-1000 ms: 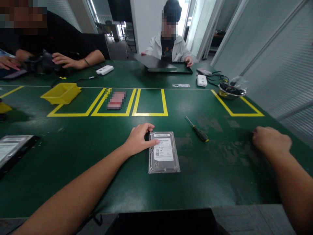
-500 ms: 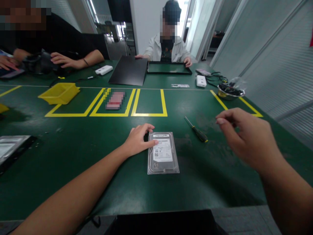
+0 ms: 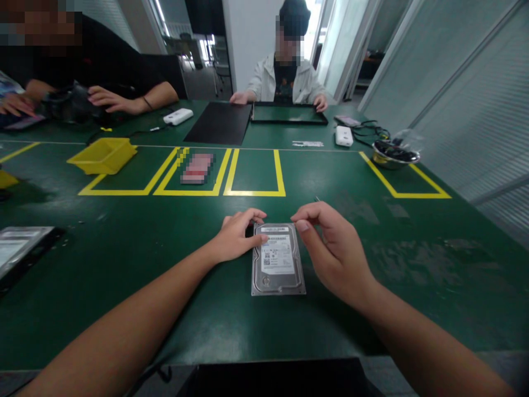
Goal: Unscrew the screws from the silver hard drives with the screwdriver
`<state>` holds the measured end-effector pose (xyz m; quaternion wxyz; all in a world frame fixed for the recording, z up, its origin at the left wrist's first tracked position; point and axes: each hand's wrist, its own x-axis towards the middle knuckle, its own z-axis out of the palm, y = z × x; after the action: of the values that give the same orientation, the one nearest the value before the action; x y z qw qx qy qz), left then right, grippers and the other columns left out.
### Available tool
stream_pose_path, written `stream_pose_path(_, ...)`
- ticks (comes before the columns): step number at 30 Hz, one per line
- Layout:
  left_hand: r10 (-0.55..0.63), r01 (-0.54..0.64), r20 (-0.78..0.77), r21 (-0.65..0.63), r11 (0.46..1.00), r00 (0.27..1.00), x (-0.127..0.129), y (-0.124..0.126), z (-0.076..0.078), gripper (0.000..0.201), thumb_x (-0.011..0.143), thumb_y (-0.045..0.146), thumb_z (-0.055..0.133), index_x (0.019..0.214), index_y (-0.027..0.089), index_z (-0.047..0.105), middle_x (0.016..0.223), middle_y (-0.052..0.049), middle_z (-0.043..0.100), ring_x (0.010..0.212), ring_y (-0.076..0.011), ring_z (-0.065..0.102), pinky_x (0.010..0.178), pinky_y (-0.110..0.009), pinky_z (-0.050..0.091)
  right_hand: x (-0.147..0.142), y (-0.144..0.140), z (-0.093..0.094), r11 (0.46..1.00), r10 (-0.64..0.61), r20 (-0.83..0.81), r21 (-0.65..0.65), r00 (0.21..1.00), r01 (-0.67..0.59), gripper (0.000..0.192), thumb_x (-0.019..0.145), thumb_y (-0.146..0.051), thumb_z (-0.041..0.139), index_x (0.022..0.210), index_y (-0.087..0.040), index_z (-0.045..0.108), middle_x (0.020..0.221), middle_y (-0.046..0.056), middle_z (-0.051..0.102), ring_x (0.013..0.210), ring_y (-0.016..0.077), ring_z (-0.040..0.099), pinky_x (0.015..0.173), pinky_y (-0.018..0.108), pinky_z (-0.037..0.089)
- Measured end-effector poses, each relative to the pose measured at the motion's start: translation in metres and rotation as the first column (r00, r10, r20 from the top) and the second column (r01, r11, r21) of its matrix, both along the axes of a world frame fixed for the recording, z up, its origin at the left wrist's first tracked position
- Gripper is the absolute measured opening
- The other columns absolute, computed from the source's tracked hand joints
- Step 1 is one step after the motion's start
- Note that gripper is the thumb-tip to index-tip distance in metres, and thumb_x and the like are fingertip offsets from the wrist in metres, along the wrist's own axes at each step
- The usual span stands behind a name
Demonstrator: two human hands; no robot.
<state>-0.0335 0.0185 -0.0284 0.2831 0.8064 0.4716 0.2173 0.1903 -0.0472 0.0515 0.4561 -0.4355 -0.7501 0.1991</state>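
A silver hard drive (image 3: pixel 278 281) with a white label lies flat on the green table. My left hand (image 3: pixel 237 237) holds it at its upper left side, the thumb on top by the label and the fingers at the far left corner. Over its far right corner, my right hand (image 3: pixel 334 242) is closed, thumb and forefinger pinched together. Whatever sits between those fingertips is too small to make out. Only the tip of a screwdriver (image 3: pixel 317 199) shows behind the right hand; the rest of it is hidden.
Another drive-like unit (image 3: pixel 25 248) lies at the left edge. Yellow tape boxes mark the table (image 3: pixel 198 325), with a yellow bin (image 3: pixel 105 157) and a blurred pink item (image 3: pixel 198 169) there. A metal bowl (image 3: pixel 395 157) stands far right. Two people sit across, one holding a black frame (image 3: pixel 289 120).
My right hand has moved left from beyond the screwdriver to the drive's far right corner, now covering most of the screwdriver. My left hand has stayed on the drive.
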Motion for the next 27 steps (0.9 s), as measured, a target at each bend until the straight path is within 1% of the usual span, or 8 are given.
stream_pose_path(1, -0.002, 0.002, 0.001, 0.001, 1.000, 1.000, 0.000, 0.000, 0.000, 0.050, 0.086, 0.047, 0.066, 0.130, 0.027, 0.052, 0.124, -0.006, 0.065, 0.113, -0.0301, 0.057, 0.100, -0.051, 0.035, 0.000, 0.005, -0.010, 0.999, -0.024, 0.000, 0.027, 1.000, 0.024, 0.010, 0.096, -0.021, 0.050, 0.092, -0.020, 0.059, 0.091, 0.002, 0.062, 0.089, 0.0137, 0.059, 0.080, 0.030, 0.046)
stream_pose_path(3, -0.002, 0.002, 0.003, -0.003, 1.000, 1.000, 0.000, 0.000, -0.001, 0.050, 0.086, 0.047, 0.066, 0.130, 0.027, 0.052, 0.123, -0.006, 0.065, 0.112, -0.0296, 0.057, 0.100, -0.051, 0.035, -0.001, 0.012, -0.030, 0.998, -0.066, 0.011, 0.027, 0.998, 0.065, 0.013, 0.096, -0.019, 0.048, 0.089, -0.019, 0.059, 0.101, 0.007, 0.062, 0.104, 0.0175, 0.058, 0.092, 0.035, 0.045)
stream_pose_path(6, -0.001, 0.001, 0.008, -0.019, 1.000, 1.000, 0.001, -0.001, 0.000, 0.050, 0.086, 0.045, 0.065, 0.131, 0.028, 0.052, 0.122, -0.006, 0.065, 0.110, -0.0288, 0.057, 0.099, -0.051, 0.035, -0.002, 0.017, -0.054, 0.989, -0.115, 0.001, -0.093, 0.993, 0.114, 0.014, 0.095, -0.023, 0.049, 0.089, -0.019, 0.061, 0.116, 0.012, 0.059, 0.120, 0.0220, 0.054, 0.102, 0.042, 0.041)
stream_pose_path(9, -0.005, 0.005, 0.014, -0.029, 1.000, 1.000, 0.002, -0.001, 0.003, 0.049, 0.087, 0.043, 0.064, 0.131, 0.027, 0.052, 0.122, -0.006, 0.065, 0.110, -0.0287, 0.057, 0.099, -0.051, 0.034, -0.005, 0.014, -0.067, 0.975, -0.142, -0.047, -0.181, 0.989, 0.132, 0.015, 0.096, -0.027, 0.049, 0.089, -0.020, 0.061, 0.123, 0.014, 0.058, 0.129, 0.0242, 0.050, 0.107, 0.046, 0.038)
stream_pose_path(14, -0.011, 0.012, 0.012, -0.042, 0.999, 1.000, 0.002, -0.002, 0.004, 0.050, 0.087, 0.043, 0.064, 0.133, 0.028, 0.050, 0.122, -0.005, 0.064, 0.113, -0.0284, 0.056, 0.101, -0.050, 0.033, -0.013, 0.006, -0.073, 0.969, -0.146, -0.085, -0.213, 0.986, 0.126, 0.017, 0.097, -0.031, 0.048, 0.092, -0.021, 0.061, 0.141, 0.015, 0.049, 0.143, 0.0257, 0.036, 0.113, 0.052, 0.031)
stream_pose_path(16, -0.015, 0.016, 0.013, -0.045, 0.999, 1.000, 0.001, -0.001, 0.004, 0.051, 0.087, 0.043, 0.063, 0.134, 0.028, 0.049, 0.122, -0.005, 0.064, 0.114, -0.0286, 0.055, 0.101, -0.050, 0.033, -0.016, 0.004, -0.073, 0.966, -0.141, -0.115, -0.233, 0.983, 0.112, 0.017, 0.097, -0.033, 0.048, 0.092, -0.021, 0.060, 0.144, 0.015, 0.047, 0.145, 0.0253, 0.033, 0.115, 0.053, 0.029)
stream_pose_path(22, -0.036, 0.037, 0.013, -0.060, 0.998, 0.999, -0.002, -0.001, 0.005, 0.052, 0.088, 0.044, 0.061, 0.136, 0.028, 0.047, 0.122, -0.006, 0.062, 0.117, -0.0293, 0.053, 0.102, -0.050, 0.031, -0.020, 0.000, -0.074, 0.965, -0.118, -0.152, -0.250, 0.981, 0.077, 0.017, 0.097, -0.033, 0.048, 0.093, -0.022, 0.061, 0.149, 0.013, 0.042, 0.146, 0.0227, 0.032, 0.117, 0.051, 0.027)
stream_pose_path(27, -0.045, 0.045, 0.002, -0.081, 0.996, 0.999, -0.003, 0.000, 0.007, 0.054, 0.088, 0.044, 0.061, 0.137, 0.028, 0.046, 0.122, -0.006, 0.061, 0.117, -0.0293, 0.051, 0.101, -0.050, 0.031, -0.021, -0.001, -0.076, 0.968, -0.118, -0.152, -0.239, 0.981, 0.079, 0.016, 0.097, -0.031, 0.048, 0.094, -0.022, 0.061, 0.147, 0.013, 0.044, 0.144, 0.0216, 0.035, 0.116, 0.049, 0.029)
